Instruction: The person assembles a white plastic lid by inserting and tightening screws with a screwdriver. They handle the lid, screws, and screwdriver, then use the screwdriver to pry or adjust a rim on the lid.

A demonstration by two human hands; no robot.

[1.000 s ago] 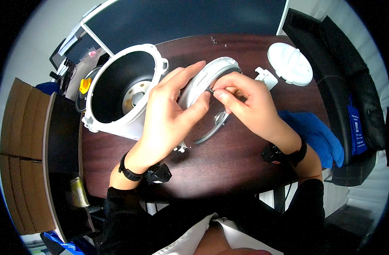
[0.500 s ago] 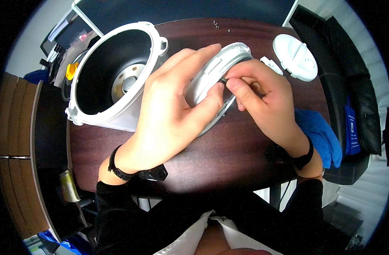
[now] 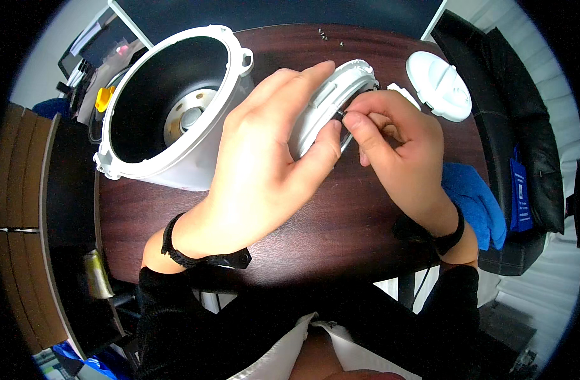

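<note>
Tilted up on its edge, a round white appliance lid (image 3: 320, 113) is held above the table by my left hand (image 3: 271, 139). The fingers lie over its far side and the thumb presses its near edge. My right hand (image 3: 394, 133) pinches a small dark piece (image 3: 340, 116) at the lid's rim, between thumb and forefinger; its exact kind is too small to tell. Left of my hands stands the white rice cooker body (image 3: 204, 161), open at the top, with a dark inside and a metal heating plate (image 3: 187, 117) at the bottom.
Beyond the lid lie several small screws (image 3: 323, 35) on the dark wooden table (image 3: 283, 253). A round white cover (image 3: 439, 85) and a small white part (image 3: 404, 95) rest at the far right. A blue cloth (image 3: 473, 202) lies at the right edge, near a black sofa (image 3: 524, 107).
The lid has turned more edge-on and shifted slightly right, with both hands moving along. The right hand keeps its pinch on the dark piece.
</note>
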